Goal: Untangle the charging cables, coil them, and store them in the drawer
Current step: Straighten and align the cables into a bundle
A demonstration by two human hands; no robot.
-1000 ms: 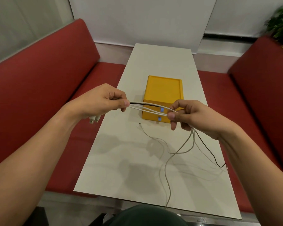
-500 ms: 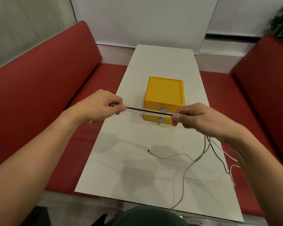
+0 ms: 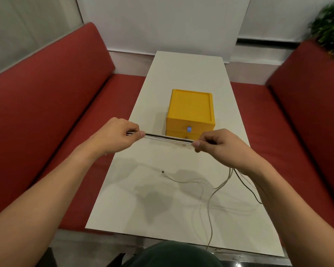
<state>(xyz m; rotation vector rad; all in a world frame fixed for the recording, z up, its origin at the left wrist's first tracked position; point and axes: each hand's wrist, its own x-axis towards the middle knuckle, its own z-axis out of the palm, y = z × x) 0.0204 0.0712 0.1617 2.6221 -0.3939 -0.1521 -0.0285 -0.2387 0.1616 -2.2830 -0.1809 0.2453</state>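
Note:
A bundle of charging cables [image 3: 168,138], white ones and a black one, is stretched taut between my hands above the white table [image 3: 189,70]. My left hand [image 3: 117,136] pinches the bundle's left end. My right hand [image 3: 214,144] pinches it at the right, in front of the yellow drawer box [image 3: 191,105]. Below my right hand the loose cable tails [image 3: 218,186] drop to the table and trail over its near edge. One white cable end with a small plug [image 3: 163,172] lies on the table. The box's two drawers are closed, with a blue handle [image 3: 189,129] showing.
Red padded benches [image 3: 52,105] run along both sides of the narrow table. A green plant [image 3: 330,26] stands at the upper right behind the right bench. A white wall closes off the far end.
My hands have pulled apart, drawing the cable bundle from a loose sag into a straight line. The tails on the table have slid to the right, toward my right hand.

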